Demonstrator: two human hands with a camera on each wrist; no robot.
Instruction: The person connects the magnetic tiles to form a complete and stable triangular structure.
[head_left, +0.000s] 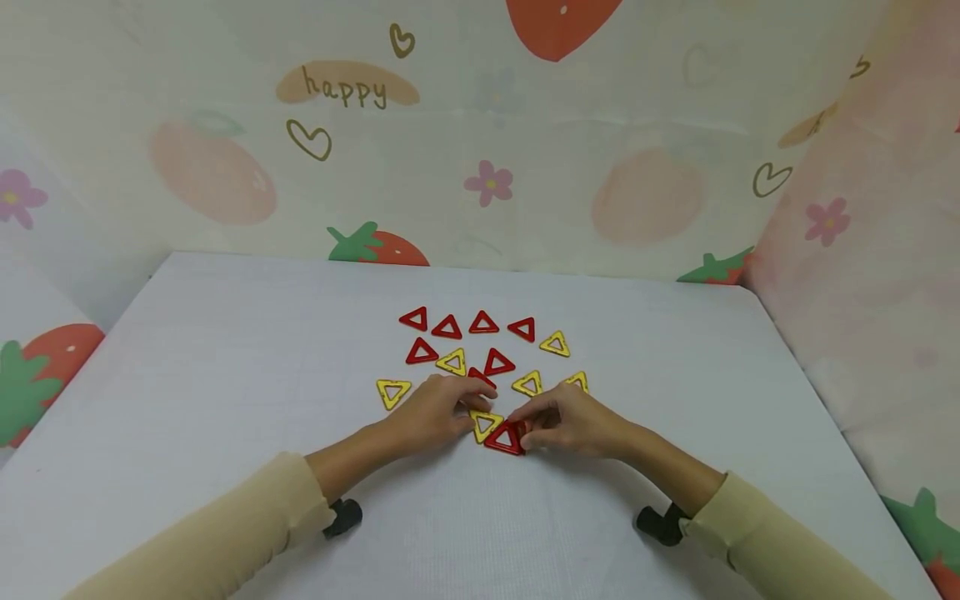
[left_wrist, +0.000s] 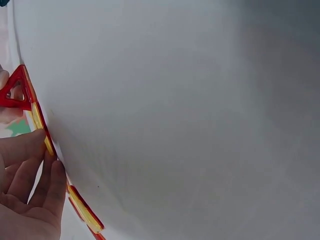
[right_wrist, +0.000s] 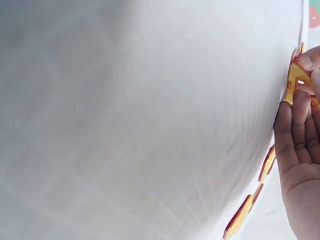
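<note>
Near the table's front middle, my left hand point(head_left: 433, 417) holds the left edge of a yellow triangular tile point(head_left: 486, 425) with thumb and fingertips. That tile touches a red triangular tile point(head_left: 505, 438) on its right. My right hand point(head_left: 573, 423) pinches a red triangular tile point(head_left: 522, 428) at the right side of this pair. In the left wrist view a red triangle point(left_wrist: 24, 90) stands raised beside the flat yellow one point(left_wrist: 38, 117). The right wrist view shows an amber-looking triangle point(right_wrist: 291, 82) tilted up by the right fingertips. Fingers hide parts of these tiles.
Behind the hands lie several loose red triangles point(head_left: 483, 328) and yellow triangles point(head_left: 555, 349). One yellow triangle point(head_left: 392, 382) lies left of the left hand; another point(head_left: 577, 379) is partly behind the right. The white table point(head_left: 262, 333) meets a printed cloth wall point(head_left: 525, 225) at the back.
</note>
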